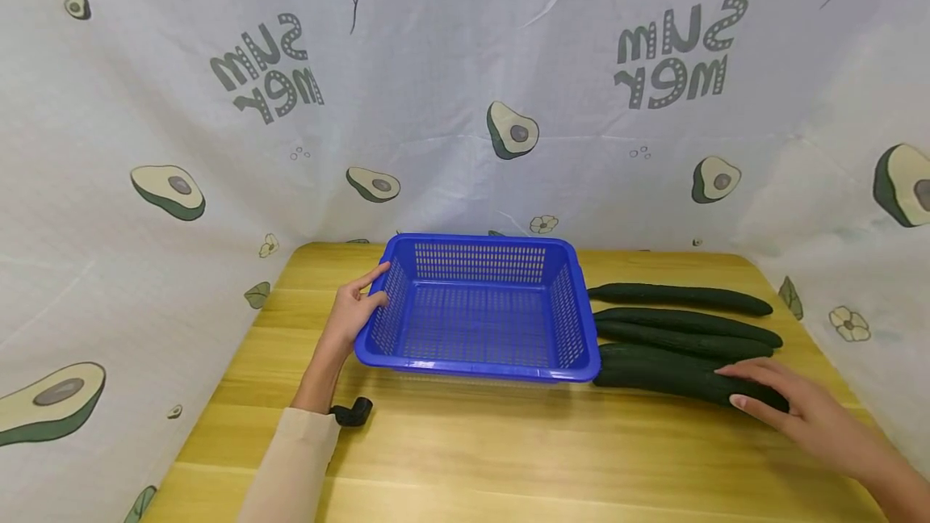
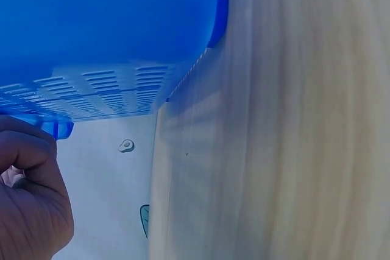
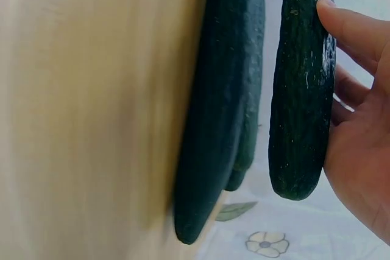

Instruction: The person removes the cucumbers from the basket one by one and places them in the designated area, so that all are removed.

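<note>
A blue plastic basket (image 1: 475, 325) with slotted walls sits on the table, nothing inside it. My left hand (image 1: 356, 305) grips its left rim, the thumb over the inside and the fingers at the outer edge, also seen beside the basket wall (image 2: 103, 83) in the left wrist view. My right hand (image 1: 806, 410) pinches a dark green cucumber (image 3: 301, 89) between thumb and fingers, held above the tabletop in the right wrist view. Below it, another cucumber (image 3: 213, 114) lies on the table, with more behind.
Several other cucumbers (image 1: 683, 294) lie roughly side by side, right of the basket, their left ends close to its wall. A wooden table (image 1: 472, 450) carries everything. A pale curtain (image 1: 436, 87) printed with avocados encloses the back and sides.
</note>
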{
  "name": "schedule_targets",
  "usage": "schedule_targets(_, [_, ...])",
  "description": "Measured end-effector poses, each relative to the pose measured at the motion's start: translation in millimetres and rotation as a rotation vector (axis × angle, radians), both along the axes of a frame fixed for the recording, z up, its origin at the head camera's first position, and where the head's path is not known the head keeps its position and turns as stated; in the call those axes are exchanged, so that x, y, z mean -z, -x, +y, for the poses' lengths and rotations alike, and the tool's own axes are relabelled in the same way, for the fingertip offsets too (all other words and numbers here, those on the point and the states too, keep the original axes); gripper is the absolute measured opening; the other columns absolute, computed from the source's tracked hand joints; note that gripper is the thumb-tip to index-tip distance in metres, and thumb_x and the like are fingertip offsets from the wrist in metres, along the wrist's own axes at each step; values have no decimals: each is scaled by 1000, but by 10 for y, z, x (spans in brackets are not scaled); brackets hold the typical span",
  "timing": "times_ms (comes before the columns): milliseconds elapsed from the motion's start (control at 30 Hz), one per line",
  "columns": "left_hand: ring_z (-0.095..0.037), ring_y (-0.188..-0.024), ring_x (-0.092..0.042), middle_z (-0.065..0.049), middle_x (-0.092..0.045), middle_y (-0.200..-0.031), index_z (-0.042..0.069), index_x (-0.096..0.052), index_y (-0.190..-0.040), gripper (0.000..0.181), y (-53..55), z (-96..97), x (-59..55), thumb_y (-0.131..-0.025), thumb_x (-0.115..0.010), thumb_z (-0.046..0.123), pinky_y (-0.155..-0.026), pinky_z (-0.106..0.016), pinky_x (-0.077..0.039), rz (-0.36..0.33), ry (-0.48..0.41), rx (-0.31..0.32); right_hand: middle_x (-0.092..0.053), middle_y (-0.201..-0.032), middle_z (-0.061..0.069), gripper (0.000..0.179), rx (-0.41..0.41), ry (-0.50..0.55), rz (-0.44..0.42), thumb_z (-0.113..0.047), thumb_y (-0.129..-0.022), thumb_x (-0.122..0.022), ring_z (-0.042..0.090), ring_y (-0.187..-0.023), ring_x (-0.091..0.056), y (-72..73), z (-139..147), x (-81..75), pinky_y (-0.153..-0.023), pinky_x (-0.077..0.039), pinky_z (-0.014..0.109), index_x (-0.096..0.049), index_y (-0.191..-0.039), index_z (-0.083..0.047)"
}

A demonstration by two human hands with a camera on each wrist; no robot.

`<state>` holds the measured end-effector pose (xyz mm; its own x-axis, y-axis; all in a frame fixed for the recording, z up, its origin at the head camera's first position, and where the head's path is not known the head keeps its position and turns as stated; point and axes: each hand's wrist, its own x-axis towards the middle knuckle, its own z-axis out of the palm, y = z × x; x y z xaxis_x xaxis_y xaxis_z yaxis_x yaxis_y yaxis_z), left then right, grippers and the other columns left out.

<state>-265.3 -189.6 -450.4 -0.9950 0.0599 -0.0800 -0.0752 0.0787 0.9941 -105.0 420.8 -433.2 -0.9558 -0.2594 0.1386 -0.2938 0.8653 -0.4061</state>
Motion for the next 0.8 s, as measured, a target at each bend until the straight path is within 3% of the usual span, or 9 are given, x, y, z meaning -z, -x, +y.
schedule_targets(133, [-20,-59,-67,-4,-62,-60,29,-56,-150,66,-5,-21,-5,-90,-61,2,-57,-31,-60,3,1,-4,-60,-123,-7,34,-26,-7,15,-16,-92,-76,-25,-107,-38,-39,-54,79,-72,-44,11,-71,-124,-23])
schedule_targets(333, [-23,-62,-70,-11,-67,-67,29,-55,-150,65,1,-52,-2,-91,-61,3,-59,-32,-61,1,7,5,-54,-121,-25,35,-80,19,74,-11,-90,-77,-21,-107,-45,-87,-118,204,-74,-42,6,-71,-124,-21])
schedule_targets(433, [-23,-63,-70,-15,-71,-73,30,-55,-150,65,-3,-55,10,-91,-61,4,-59,-33,-61,-1,8,7,-57,-119,-25,37,-112,39,129,-6,-87,-79,-19,-107,-49,-110,-139,277,-77,-38,1,-72,-121,-18])
schedule_targets(667, [-17,-54,-65,2,-52,-54,30,-54,-151,64,-18,-54,25,-92,-60,5,-56,-29,-59,2,23,12,-59,-118,-20,37,-109,36,167,-5,-84,-80,-21,-108,-47,-123,-161,361,-79,-36,-1,-73,-119,-17])
schedule_targets(800, [-18,-55,-66,2,-52,-54,31,-54,-151,64,-21,-63,15,-93,-60,5,-57,-30,-60,-1,23,13,-62,-116,-15,38,-88,13,162,-9,-82,-84,-19,-106,-48,-112,-180,382,-76,-39,2,-74,-117,-21])
